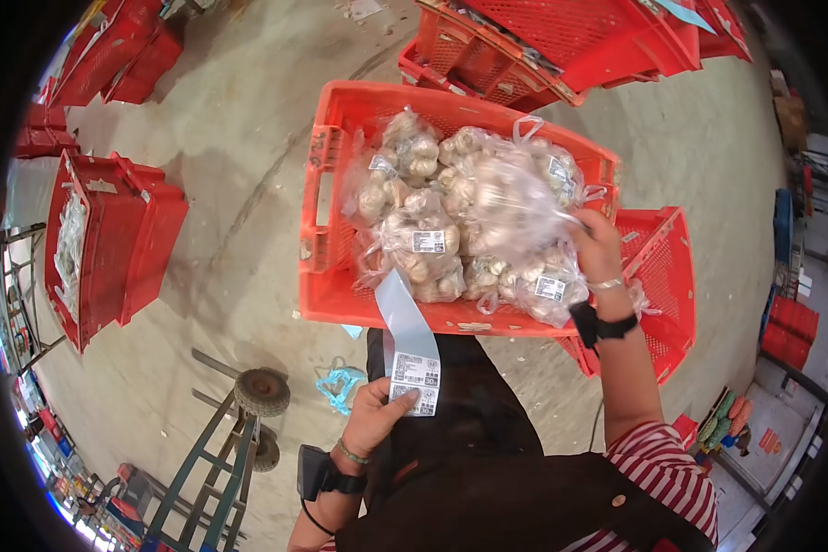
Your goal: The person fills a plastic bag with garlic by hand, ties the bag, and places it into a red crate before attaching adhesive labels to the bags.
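Note:
My left hand [377, 414] holds a strip of printed labels [415, 370], thumb pressed on its lower end, with the bluish backing strip [400, 308] curving up to the crate's front edge. A red crate [469, 99] holds several clear bags of garlic-like bulbs. White printed labels show on some bags, including one bag [414, 253] at the left and one [535, 287] at the lower right. My right hand [598, 241] has its fingers closed on the knotted top of a bag [515, 198], which is motion-blurred above the others.
More red crates stand at the left [147, 221], at the top [488, 60] and under the right side of the main crate [662, 285]. A green hand truck [207, 460] with black wheels is at the lower left. Blue plastic [340, 386] lies on the floor.

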Motion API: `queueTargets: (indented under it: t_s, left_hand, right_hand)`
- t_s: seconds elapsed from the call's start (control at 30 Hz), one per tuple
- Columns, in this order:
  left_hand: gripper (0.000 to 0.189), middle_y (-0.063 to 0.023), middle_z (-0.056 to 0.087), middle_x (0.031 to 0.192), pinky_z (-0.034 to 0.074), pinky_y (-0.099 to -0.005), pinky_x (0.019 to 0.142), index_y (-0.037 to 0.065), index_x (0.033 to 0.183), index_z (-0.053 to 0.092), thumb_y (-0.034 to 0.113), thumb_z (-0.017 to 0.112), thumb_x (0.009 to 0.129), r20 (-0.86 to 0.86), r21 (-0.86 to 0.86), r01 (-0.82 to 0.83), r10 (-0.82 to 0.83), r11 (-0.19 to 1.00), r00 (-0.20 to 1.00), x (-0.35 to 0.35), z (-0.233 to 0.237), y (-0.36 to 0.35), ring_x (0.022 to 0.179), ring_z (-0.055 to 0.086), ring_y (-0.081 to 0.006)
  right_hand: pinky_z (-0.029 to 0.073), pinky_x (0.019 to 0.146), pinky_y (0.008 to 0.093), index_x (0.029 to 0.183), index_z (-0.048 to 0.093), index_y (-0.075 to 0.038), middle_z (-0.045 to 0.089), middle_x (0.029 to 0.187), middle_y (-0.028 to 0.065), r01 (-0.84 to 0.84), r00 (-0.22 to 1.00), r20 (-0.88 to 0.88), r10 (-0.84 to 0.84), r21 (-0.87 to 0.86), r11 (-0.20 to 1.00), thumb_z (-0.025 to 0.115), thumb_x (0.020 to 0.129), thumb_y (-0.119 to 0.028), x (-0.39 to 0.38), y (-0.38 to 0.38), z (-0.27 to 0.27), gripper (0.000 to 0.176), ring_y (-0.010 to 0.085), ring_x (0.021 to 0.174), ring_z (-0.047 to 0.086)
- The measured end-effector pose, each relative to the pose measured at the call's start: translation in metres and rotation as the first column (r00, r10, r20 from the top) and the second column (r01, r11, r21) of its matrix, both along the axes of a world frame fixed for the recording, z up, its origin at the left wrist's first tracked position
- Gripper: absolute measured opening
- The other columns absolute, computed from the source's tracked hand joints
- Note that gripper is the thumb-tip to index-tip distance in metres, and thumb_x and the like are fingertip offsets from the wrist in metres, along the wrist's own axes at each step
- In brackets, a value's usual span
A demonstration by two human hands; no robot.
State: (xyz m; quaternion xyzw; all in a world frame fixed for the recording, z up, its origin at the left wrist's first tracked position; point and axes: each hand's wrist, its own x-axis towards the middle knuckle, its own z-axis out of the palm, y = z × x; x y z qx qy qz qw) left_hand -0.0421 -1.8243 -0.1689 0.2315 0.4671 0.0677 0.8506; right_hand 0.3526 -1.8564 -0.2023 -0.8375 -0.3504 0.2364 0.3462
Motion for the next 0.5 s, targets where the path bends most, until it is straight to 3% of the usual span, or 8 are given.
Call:
queueTargets:
  t_s: [0.17, 0.23, 0.27, 0.33, 0.4, 0.47, 0.5]
  left_hand:
    - [0.015, -0.0035, 0.067, 0.09, 0.048, -0.0223, 0.074, -0.002, 0.099, 0.064, 0.006, 0.06, 0.087, 0.045, 0.008, -0.068, 0.068, 0.998, 0.997, 0.021, 0.004, 0.007, 0.079, 0.06, -0.0066]
    - [0.016, -0.0036, 0.066, 0.091, 0.048, -0.0224, 0.074, -0.002, 0.1, 0.064, 0.007, 0.059, 0.088, 0.057, -0.014, -0.102, 0.103, 0.995, 0.993, 0.036, 0.006, 0.012, 0.079, 0.06, -0.0067]
    - [0.016, -0.0036, 0.066, 0.092, 0.048, -0.0224, 0.075, -0.002, 0.101, 0.064, 0.008, 0.057, 0.089, 0.067, 0.006, -0.093, 0.092, 0.996, 0.993, 0.043, 0.007, 0.014, 0.08, 0.059, -0.0066]
    - [0.017, -0.0035, 0.065, 0.092, 0.047, -0.0224, 0.075, -0.002, 0.102, 0.063, 0.008, 0.056, 0.09, 0.07, 0.031, -0.085, 0.082, 0.996, 0.994, 0.06, 0.007, 0.018, 0.081, 0.058, -0.0066]
    - [0.018, -0.0026, 0.065, 0.092, 0.047, -0.0222, 0.075, -0.002, 0.103, 0.063, 0.009, 0.054, 0.091, 0.116, 0.07, -0.054, 0.046, 0.996, 0.992, 0.078, 0.006, 0.019, 0.081, 0.058, -0.0061]
    - [0.018, -0.0021, 0.065, 0.092, 0.046, -0.022, 0.075, -0.002, 0.103, 0.062, 0.009, 0.053, 0.092, 0.114, 0.077, -0.041, 0.032, 0.996, 0.993, 0.093, 0.002, 0.017, 0.081, 0.057, -0.006]
    - [0.019, -0.0016, 0.064, 0.092, 0.046, -0.0219, 0.075, -0.002, 0.104, 0.062, 0.009, 0.052, 0.093, 0.119, 0.086, -0.04, 0.03, 0.995, 0.992, 0.097, -0.001, 0.017, 0.081, 0.057, -0.0058]
  right_hand:
    - [0.045, 0.065, 0.0271, 0.087, 0.063, -0.002, 0.061, 0.078, 0.0078, 0.269, 0.954, -0.162, -0.251, 0.101, 0.958, 0.065, 0.077, -0.006, 0.042, -0.058, 0.034, 0.011, 0.0151, 0.071, 0.057]
    - [0.045, 0.065, 0.0287, 0.09, 0.064, -0.003, 0.062, 0.078, 0.0084, 0.107, 0.98, 0.165, -0.111, 0.031, 0.994, 0.066, 0.076, -0.006, 0.055, -0.065, 0.021, 0.014, 0.0193, 0.07, 0.058]
    - [0.047, 0.071, 0.0327, 0.096, 0.063, -0.005, 0.063, 0.087, 0.0106, -0.02, 0.919, 0.383, 0.098, -0.202, 0.979, 0.066, 0.074, -0.006, 0.059, -0.07, 0.015, 0.022, 0.0267, 0.078, 0.059]
    - [0.048, 0.08, 0.0367, 0.103, 0.061, -0.005, 0.061, 0.101, 0.013, -0.143, 0.733, 0.61, 0.301, -0.295, 0.945, 0.069, 0.071, -0.008, 0.023, -0.052, 0.018, 0.033, 0.0332, 0.09, 0.058]
    - [0.047, 0.086, 0.0374, 0.106, 0.059, -0.005, 0.057, 0.11, 0.0136, -0.283, 0.815, 0.51, 0.275, -0.064, 0.957, 0.072, 0.068, -0.01, -0.034, -0.026, 0.039, 0.041, 0.0331, 0.099, 0.056]
    - [0.047, 0.085, 0.0372, 0.106, 0.059, -0.004, 0.058, 0.108, 0.0141, -0.513, 0.846, 0.246, 0.473, 0.137, 0.847, 0.074, 0.066, -0.01, -0.084, -0.021, 0.052, 0.044, 0.0328, 0.099, 0.056]
    - [0.047, 0.083, 0.0374, 0.106, 0.059, -0.004, 0.058, 0.106, 0.0141, -0.524, 0.851, 0.15, 0.504, 0.157, 0.837, 0.074, 0.066, -0.01, -0.107, -0.014, 0.065, 0.043, 0.0322, 0.097, 0.057]
